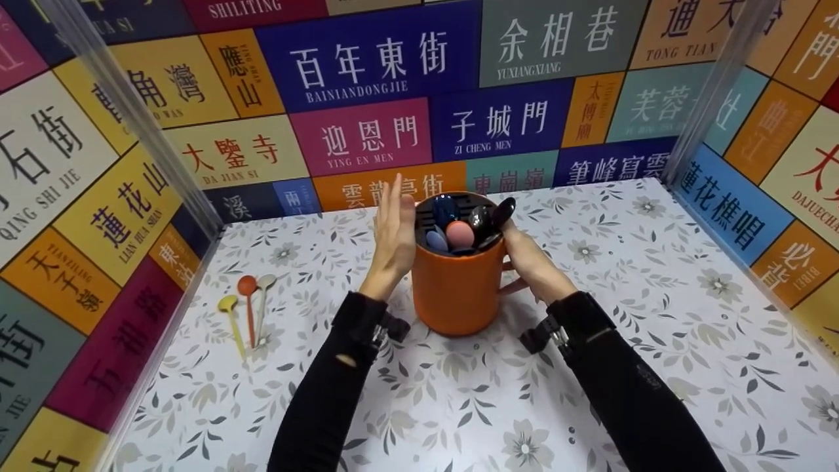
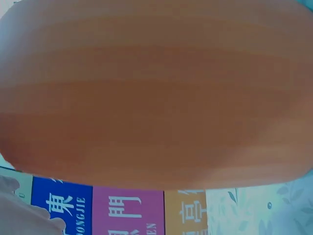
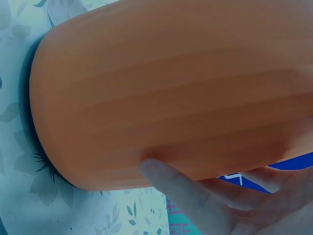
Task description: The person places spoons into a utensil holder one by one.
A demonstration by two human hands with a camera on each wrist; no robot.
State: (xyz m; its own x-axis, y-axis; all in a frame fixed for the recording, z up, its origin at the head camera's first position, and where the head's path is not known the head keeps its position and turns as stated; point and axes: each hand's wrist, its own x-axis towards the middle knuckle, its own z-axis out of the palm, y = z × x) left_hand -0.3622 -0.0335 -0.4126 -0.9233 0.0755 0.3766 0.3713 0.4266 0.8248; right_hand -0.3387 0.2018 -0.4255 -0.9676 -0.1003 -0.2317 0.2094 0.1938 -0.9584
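An orange mug (image 1: 455, 295) with a side handle stands upright on the table in the head view. Its dark top (image 1: 423, 219) is slotted, and several rounded heads stick up there, among them a pink one (image 1: 459, 233), a dark blue one (image 1: 446, 208) and a dark spoon (image 1: 503, 211). My left hand (image 1: 394, 229) is raised flat along the mug's left side, fingers straight. On the right, beside the handle, my right hand (image 1: 532, 262) touches the wall; the right wrist view has one fingertip (image 3: 152, 169) on it and the other fingers stretched past.
Three small spoons lie to the left: a yellow one (image 1: 228, 305), a red one (image 1: 247, 286) and a pale one (image 1: 265, 283). Panels printed with lettering (image 1: 367, 69) enclose the flowered table (image 1: 524, 419) at the back and both sides.
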